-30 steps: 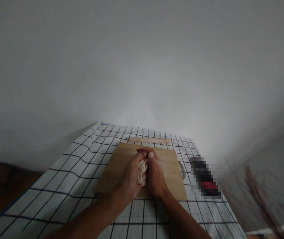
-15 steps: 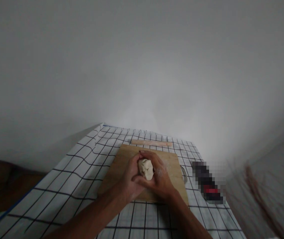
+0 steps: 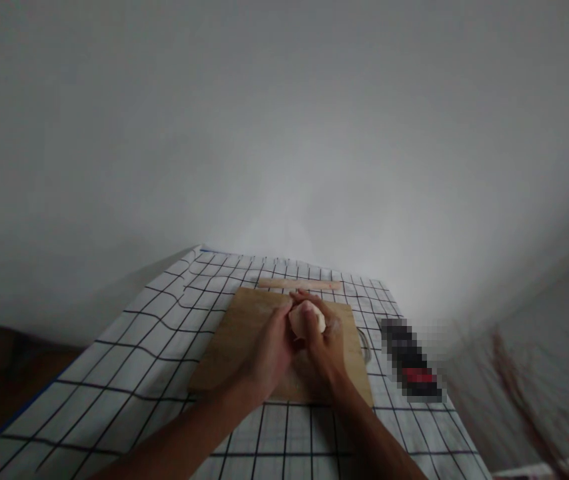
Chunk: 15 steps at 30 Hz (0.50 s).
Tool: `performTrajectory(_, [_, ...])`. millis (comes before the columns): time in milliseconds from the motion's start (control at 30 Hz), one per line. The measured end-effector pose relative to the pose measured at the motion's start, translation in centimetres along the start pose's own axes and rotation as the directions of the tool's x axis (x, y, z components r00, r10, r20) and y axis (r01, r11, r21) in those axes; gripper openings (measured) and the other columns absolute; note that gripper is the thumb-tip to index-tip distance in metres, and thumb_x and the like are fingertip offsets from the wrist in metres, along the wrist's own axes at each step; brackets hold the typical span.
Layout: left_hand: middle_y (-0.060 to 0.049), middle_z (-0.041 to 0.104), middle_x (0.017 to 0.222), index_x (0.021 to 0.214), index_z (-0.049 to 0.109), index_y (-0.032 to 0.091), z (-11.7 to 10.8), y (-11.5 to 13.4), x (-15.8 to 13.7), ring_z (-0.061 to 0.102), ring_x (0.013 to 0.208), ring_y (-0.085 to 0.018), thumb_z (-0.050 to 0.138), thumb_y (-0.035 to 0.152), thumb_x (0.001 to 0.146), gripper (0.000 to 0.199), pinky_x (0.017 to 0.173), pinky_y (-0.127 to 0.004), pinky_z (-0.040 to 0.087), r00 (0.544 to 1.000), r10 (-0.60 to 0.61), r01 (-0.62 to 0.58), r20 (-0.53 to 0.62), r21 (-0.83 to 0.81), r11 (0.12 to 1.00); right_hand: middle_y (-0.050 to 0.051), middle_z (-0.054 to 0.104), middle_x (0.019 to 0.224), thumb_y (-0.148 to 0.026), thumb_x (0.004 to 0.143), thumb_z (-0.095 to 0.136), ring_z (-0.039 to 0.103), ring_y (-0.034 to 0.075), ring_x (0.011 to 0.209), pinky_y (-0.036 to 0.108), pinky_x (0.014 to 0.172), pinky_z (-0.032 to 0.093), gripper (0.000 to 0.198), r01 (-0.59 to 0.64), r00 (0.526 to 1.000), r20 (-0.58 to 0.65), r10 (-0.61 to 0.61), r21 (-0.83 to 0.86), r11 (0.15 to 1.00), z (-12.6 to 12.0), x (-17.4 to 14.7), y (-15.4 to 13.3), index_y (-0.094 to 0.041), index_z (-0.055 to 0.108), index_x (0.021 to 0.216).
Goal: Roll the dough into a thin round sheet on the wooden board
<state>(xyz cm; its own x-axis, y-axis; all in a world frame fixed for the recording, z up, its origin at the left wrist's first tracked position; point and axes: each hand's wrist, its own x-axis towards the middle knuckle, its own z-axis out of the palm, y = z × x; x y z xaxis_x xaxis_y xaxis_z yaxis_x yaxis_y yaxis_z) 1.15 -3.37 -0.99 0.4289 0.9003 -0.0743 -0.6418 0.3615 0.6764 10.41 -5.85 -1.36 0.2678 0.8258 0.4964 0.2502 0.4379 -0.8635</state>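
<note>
A pale lump of dough [image 3: 296, 324] is cupped between my two hands over a wooden board [image 3: 229, 333]. My left hand [image 3: 275, 349] curves round the dough's left side, closed against it. On the other side my right hand [image 3: 330, 341] wraps the lump, its thumb lying across the front. Fingers and palms hide the underside and much of the right of the dough. Whitish flour marks show on the right hand.
Behind the board lies a wooden rolling pin [image 3: 298, 285]. A curved, greyish loop [image 3: 365, 347] shows at the board's right edge. Farther right is a blurred-out dark and red object [image 3: 412, 360]. A white checked cloth [image 3: 149, 360] covers the table, which stands against a wall.
My hands and the dough have shifted slightly right and away from me. The right thumb has moved from below the dough onto its front, covering more of it.
</note>
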Motion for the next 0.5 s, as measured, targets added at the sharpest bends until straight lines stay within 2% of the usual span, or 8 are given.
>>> performTrajectory(67, [-0.006, 0.069, 0.111, 0.113, 0.065, 0.02, -0.3, 0.1, 0.1, 0.064, 0.103, -0.021, 0.067, 0.04, 0.085, 0.035, 0.082, -0.028, 0.053, 0.989, 0.149, -0.148, 0.004, 0.128, 0.981, 0.008, 0.06, 0.14, -0.062, 0.098, 0.042, 0.051, 0.027, 0.134, 0.048, 0.109, 0.044, 0.054, -0.102, 0.995, 0.016, 0.1, 0.088, 0.991, 0.1, 0.1, 0.7, -0.026, 0.066, 0.13])
performTrajectory(133, [-0.006, 0.068, 0.114, 0.117, 0.064, 0.022, -0.3, 0.4, -0.2, 0.064, 0.101, -0.019, 0.074, 0.037, 0.081, 0.04, 0.083, -0.026, 0.051, 0.964, 0.257, -0.264, 0.064, 0.307, 0.914, 0.007, 0.053, 0.148, -0.068, 0.098, 0.031, 0.048, 0.026, 0.138, 0.047, 0.106, 0.047, 0.063, -0.207, 0.978, 0.07, 0.197, 0.208, 0.956, 0.4, 0.1, 1.4, -0.029, 0.057, 0.14])
performTrajectory(200, [-0.005, 0.068, 0.11, 0.114, 0.064, 0.022, -0.1, 0.9, -0.8, 0.065, 0.096, -0.019, 0.082, 0.03, 0.074, 0.045, 0.081, -0.025, 0.051, 0.953, 0.27, -0.302, 0.137, 0.427, 0.852, 0.006, 0.051, 0.15, -0.069, 0.099, 0.026, 0.049, 0.024, 0.137, 0.047, 0.107, 0.047, 0.064, -0.264, 0.963, 0.139, 0.23, 0.337, 0.904, 0.8, 0.0, 2.0, -0.031, 0.055, 0.142])
performTrajectory(300, [-0.004, 0.069, 0.103, 0.108, 0.064, 0.021, 0.3, 1.5, -1.5, 0.065, 0.091, -0.018, 0.087, 0.022, 0.065, 0.049, 0.077, -0.024, 0.05, 0.952, 0.275, -0.307, 0.138, 0.437, 0.845, 0.006, 0.053, 0.148, -0.068, 0.1, 0.025, 0.052, 0.022, 0.135, 0.045, 0.111, 0.043, 0.065, -0.29, 0.956, 0.188, 0.226, 0.485, 0.825, 1.4, -0.1, 2.1, -0.029, 0.053, 0.142])
performTrajectory(400, [-0.004, 0.07, 0.095, 0.103, 0.068, 0.019, 0.4, 1.6, -1.6, 0.064, 0.081, -0.017, 0.085, 0.025, 0.068, 0.039, 0.069, -0.024, 0.049, 0.954, 0.269, -0.299, 0.131, 0.454, 0.839, 0.01, 0.061, 0.138, -0.07, 0.099, 0.022, 0.06, 0.024, 0.126, 0.045, 0.104, 0.049, 0.068, -0.339, 0.939, 0.245, 0.24, 0.558, 0.758, 1.9, -0.2, 1.5, -0.025, 0.053, 0.14])
performTrajectory(500, [-0.005, 0.07, 0.09, 0.099, 0.072, 0.019, -0.1, 1.4, -1.7, 0.064, 0.08, -0.019, 0.076, 0.029, 0.078, 0.023, 0.07, -0.026, 0.049, 0.928, 0.317, -0.371, 0.198, 0.582, 0.723, 0.011, 0.07, 0.121, -0.07, 0.098, 0.023, 0.069, 0.026, 0.106, 0.044, 0.087, 0.057, 0.066, -0.351, 0.936, 0.238, 0.258, 0.581, 0.734, 2.4, -0.6, 0.8, -0.024, 0.057, 0.13])
